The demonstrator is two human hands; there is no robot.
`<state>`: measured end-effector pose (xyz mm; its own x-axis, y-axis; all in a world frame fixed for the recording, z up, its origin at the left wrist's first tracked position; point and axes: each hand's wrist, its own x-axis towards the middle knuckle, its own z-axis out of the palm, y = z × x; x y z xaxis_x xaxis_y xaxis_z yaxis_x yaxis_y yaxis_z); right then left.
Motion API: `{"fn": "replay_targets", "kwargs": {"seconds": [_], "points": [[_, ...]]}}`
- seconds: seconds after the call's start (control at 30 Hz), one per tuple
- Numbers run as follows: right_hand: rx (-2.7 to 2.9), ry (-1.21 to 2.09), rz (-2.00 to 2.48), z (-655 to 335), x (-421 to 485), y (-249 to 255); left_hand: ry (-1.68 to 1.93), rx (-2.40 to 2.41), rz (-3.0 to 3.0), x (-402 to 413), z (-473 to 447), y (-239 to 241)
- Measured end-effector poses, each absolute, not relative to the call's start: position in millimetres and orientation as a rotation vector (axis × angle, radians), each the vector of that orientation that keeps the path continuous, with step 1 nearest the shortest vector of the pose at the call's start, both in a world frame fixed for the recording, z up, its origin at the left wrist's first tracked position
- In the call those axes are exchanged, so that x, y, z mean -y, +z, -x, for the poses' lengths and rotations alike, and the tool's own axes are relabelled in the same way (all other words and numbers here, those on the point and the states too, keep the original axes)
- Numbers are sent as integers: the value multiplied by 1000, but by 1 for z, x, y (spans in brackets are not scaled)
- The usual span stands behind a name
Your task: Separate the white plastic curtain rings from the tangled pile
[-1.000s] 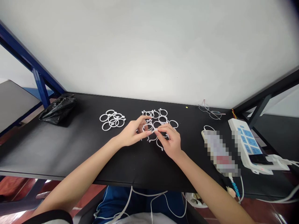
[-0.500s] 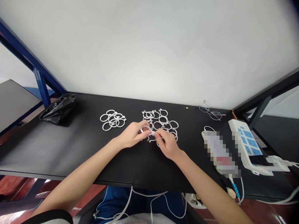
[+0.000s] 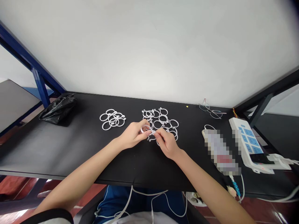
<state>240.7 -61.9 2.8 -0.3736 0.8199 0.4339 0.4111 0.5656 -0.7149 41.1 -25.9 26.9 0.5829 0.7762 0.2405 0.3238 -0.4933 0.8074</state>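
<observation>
My left hand (image 3: 132, 135) and my right hand (image 3: 167, 143) meet over the middle of the black table (image 3: 70, 146), and both pinch one white plastic ring (image 3: 146, 129) between their fingertips. Just behind the hands lies a loose heap of white rings (image 3: 162, 119). A smaller pile of white rings (image 3: 112, 119) lies apart to the left of my left hand.
A crumpled black plastic bag (image 3: 58, 109) sits at the far left. Wire-framed glasses (image 3: 211, 111) lie by the wall at the right. A white and blue power strip (image 3: 251, 144) with cables and a blurred-out object (image 3: 220, 152) occupy the right end.
Both hands have drawn slightly toward me and closed together on the ring, lifting it just clear of the heap. The piles have not moved.
</observation>
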Motion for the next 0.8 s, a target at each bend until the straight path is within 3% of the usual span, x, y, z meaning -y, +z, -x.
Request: {"fn": "replay_targets", "kwargs": {"seconds": [0.8], "points": [[1953,738,948,-240,64,5,824,-857,-1993,30,-47,27]]}}
